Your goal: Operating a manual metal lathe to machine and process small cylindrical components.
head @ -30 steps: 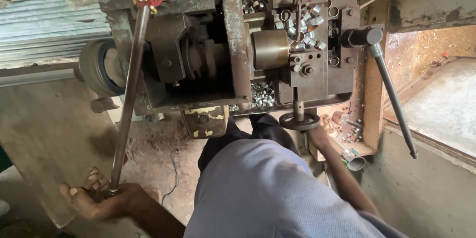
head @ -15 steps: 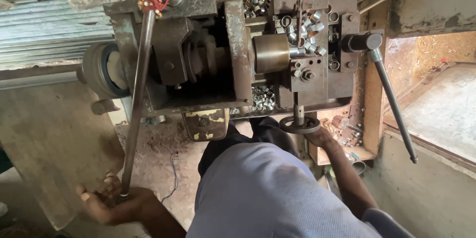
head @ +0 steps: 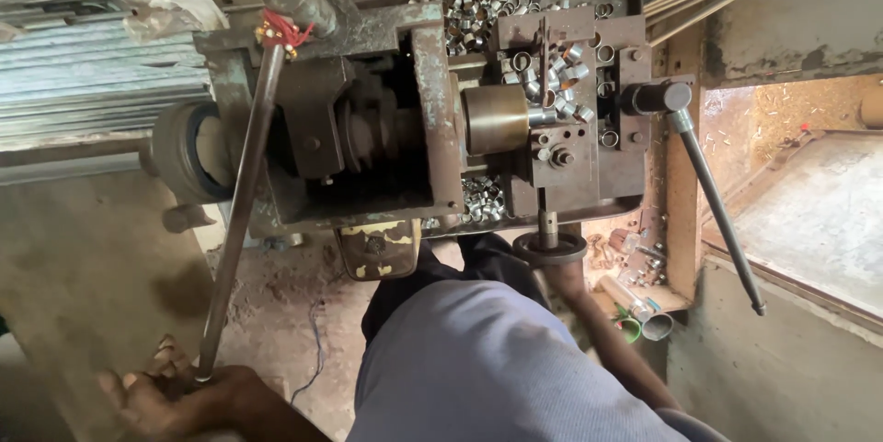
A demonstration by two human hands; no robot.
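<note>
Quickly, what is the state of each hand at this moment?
Left hand: closed around the lower end of the long grey metal lever rod.
Right hand: under the small round black handwheel; grip cannot be told.

**What stays out of sight**

The right hand (head: 563,278) vanishes beneath the handwheel (head: 549,247), its fingers unseen. The left hand (head: 189,398) is partly cropped by the bottom edge. The person's shirt (head: 501,368) hides the floor beneath.

Floor: bare, stained grey concrete floor (head: 83,258). Corrugated grey metal sheeting (head: 101,83) lies at left. Daylight falls on the pale concrete slab (head: 819,212) at right.
</note>
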